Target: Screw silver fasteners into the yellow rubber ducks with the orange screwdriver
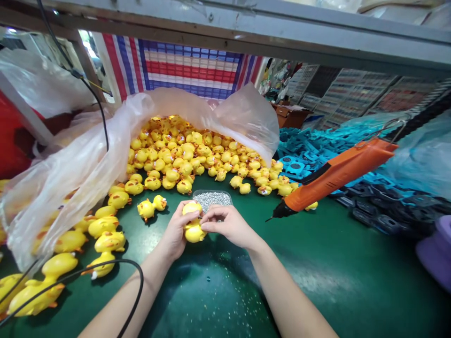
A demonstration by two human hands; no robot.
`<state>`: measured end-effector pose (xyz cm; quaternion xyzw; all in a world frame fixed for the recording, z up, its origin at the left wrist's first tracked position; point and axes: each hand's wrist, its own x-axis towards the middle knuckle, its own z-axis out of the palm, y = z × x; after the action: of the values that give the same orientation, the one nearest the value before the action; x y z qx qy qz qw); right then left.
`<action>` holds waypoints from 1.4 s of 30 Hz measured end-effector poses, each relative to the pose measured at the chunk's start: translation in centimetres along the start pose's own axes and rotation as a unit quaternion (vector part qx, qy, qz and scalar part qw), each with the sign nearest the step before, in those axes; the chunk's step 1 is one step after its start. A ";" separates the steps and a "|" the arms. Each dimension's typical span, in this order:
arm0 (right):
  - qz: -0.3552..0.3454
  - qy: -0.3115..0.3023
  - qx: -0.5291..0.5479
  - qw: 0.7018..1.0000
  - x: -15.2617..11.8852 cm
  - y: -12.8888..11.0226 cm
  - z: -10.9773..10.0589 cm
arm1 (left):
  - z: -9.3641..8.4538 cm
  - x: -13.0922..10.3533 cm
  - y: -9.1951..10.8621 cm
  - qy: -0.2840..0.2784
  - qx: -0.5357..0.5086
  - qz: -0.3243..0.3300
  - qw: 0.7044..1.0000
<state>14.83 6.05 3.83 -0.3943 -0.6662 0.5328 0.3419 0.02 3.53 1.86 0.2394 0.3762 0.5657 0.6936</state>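
Yellow duck (194,234), one, is gripped in the left hand (176,227) just nearside of the metal-parts tray (211,190), best kept steady for the right hand (230,225), fingers curled at its side, hold unclear.

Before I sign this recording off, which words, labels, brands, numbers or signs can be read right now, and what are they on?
None can be read.
Orange power screwdriver: no legible brand or number on the side in view.
Yellow toy in the left hand: no readable marking.
Stacked goods at the back right: too small and blurred to tell whether they bear print.
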 end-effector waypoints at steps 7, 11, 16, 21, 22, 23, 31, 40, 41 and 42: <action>-0.026 0.004 -0.067 0.997 -0.6 -0.8 0.3 | -0.2 0.2 -0.6 0.008 -0.024 -0.021 0.999; -0.328 0.312 -0.133 0.882 -3.6 -3.5 0.1 | -0.1 0.2 -0.5 -0.013 -0.045 -0.061 0.997; -0.386 0.498 -0.036 0.776 -5.5 -6.7 -4.7 | 0.6 -0.4 -1.0 -0.046 -0.067 -0.118 0.990; -0.152 0.301 0.088 0.937 -5.0 -5.8 -8.2 | 1.0 -1.0 -2.7 -0.099 -0.057 -0.173 0.978; -0.137 0.282 0.096 0.945 -5.1 -5.5 -8.1 | 0.9 -1.0 -3.0 -0.108 -0.054 -0.181 0.976; -0.137 0.262 0.101 0.950 -5.4 -5.4 -7.8 | 0.9 -1.0 -3.3 -0.118 -0.051 -0.189 0.974; -0.216 0.134 0.127 0.959 -6.1 -7.2 -3.5 | 0.6 -0.9 -4.5 -0.152 -0.027 -0.216 0.964; -0.262 0.293 0.104 0.914 -5.0 -5.9 -0.6 | 0.6 -1.0 -4.6 -0.176 -0.072 -0.217 0.958; -0.260 0.294 0.102 0.914 -4.9 -5.7 -0.4 | 0.6 -1.1 -4.6 -0.182 -0.079 -0.221 0.955; -0.258 0.293 0.101 0.915 -4.8 -5.6 -0.2 | 0.7 -1.2 -4.6 -0.188 -0.086 -0.227 0.952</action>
<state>16.27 1.16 9.14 -0.3104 -0.5574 0.3509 0.6855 3.22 1.29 -0.92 0.1893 0.2330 0.3680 0.8800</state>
